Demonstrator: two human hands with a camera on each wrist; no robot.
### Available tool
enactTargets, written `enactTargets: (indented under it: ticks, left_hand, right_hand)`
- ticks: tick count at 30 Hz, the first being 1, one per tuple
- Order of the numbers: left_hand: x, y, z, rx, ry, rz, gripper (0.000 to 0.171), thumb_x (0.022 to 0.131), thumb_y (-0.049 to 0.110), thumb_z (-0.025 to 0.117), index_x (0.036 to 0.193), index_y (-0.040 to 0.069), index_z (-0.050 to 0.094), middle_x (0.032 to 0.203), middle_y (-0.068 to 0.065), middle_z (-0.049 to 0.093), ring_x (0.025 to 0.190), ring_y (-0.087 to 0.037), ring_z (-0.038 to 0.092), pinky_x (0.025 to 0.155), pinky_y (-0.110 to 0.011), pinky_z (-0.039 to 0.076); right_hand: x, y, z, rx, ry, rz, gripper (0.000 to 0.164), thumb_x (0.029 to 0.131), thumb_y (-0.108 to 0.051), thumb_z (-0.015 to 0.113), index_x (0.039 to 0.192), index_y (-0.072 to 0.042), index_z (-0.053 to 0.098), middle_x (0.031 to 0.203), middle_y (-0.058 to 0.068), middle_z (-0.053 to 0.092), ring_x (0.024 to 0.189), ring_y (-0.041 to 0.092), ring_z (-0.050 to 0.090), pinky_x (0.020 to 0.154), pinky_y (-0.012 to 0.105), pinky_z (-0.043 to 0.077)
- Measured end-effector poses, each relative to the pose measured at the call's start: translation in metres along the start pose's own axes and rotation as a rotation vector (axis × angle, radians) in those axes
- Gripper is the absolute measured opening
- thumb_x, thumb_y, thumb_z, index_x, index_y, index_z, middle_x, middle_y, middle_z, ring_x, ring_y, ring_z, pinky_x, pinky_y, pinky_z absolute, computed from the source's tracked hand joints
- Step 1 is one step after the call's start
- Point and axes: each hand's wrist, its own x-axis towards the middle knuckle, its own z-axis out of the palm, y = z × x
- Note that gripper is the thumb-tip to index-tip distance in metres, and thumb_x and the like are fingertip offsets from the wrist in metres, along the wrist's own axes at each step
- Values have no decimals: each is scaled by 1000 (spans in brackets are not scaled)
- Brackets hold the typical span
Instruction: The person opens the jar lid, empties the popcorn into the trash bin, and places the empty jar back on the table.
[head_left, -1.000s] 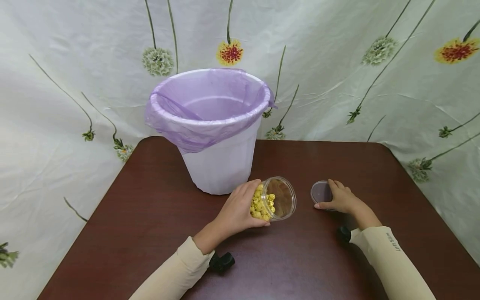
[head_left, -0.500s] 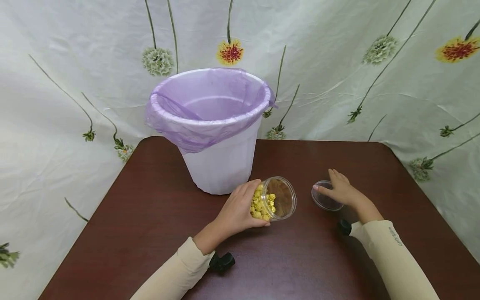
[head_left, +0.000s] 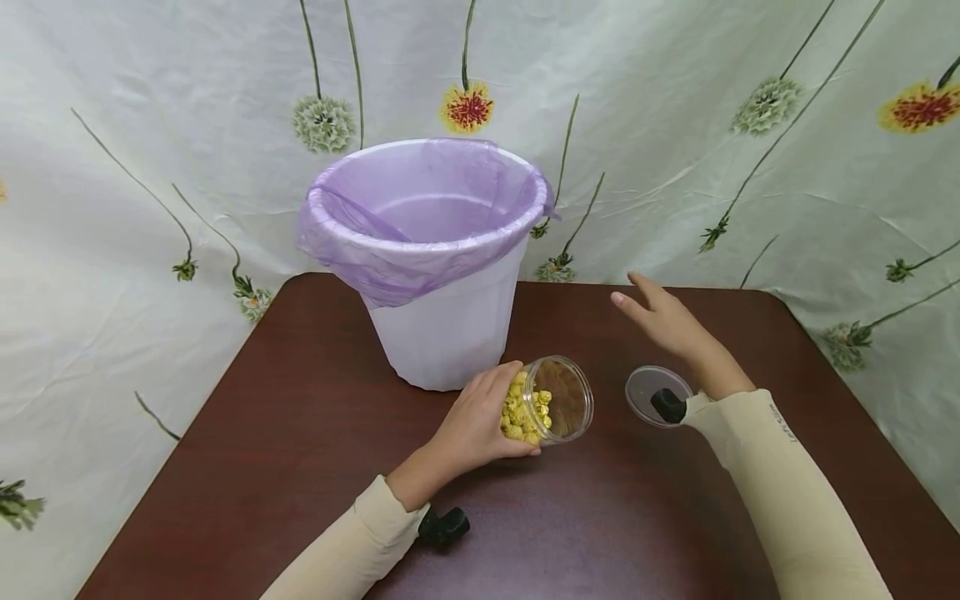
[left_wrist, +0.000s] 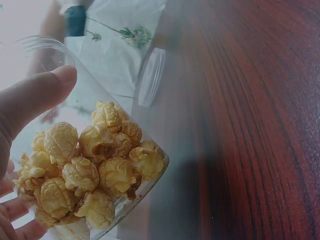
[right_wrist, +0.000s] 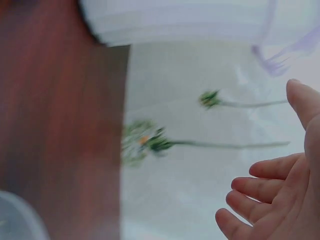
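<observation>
My left hand grips a clear plastic jar, tilted so its mouth points right. Yellow caramel popcorn lies in the jar's lower part; the left wrist view shows my thumb along the clear wall. A round clear lid rests on the table to the right of the jar. My right hand hangs in the air beyond the lid, holding nothing, its fingers extended toward the bin. The right wrist view shows those fingers spread from the thumb.
A white bin stands at the table's back left, with a purple bag lining it and folded over its rim. The dark red-brown table ends at a flowered white cloth. Black wrist cameras sit under both cuffs.
My right hand has let go of the lid, lifted and moved away toward the back; the lid stays on the table. My left hand and the jar hold nearly still.
</observation>
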Motion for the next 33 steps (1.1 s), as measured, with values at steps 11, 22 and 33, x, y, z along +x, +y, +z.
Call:
enactTargets:
  ticks: [11,22,33]
  left_hand:
    - [0,1,2,6,2,1,101,52,47,82,130,0,37,126,-11,45,114,-25,43,94,-39,35]
    - [-1,1,4,0,11,6,101,53,47,82,130,1,37,126,-11,45,113,-25,43,94,-39,35]
    - [-3,-1,5,-16,29,22,101,52,46,83,130,0,36,125,-11,45,113,-25,43,93,-37,35]
  right_hand:
    - [30,-65,-31,150,28,-127,73,91,-51,36,144,-6,13,146,14,17,132,28,17,103,47,17]
    - [53,-111,-54,153,32,-181,67,92,-51,35,142,-7,24,145,9,22,132,22,17,104,43,18]
    - [76,-137,-61,308,-37,-122,58,93,-43,39,133,-1,40,135,17,38,123,25,38,100,31,30]
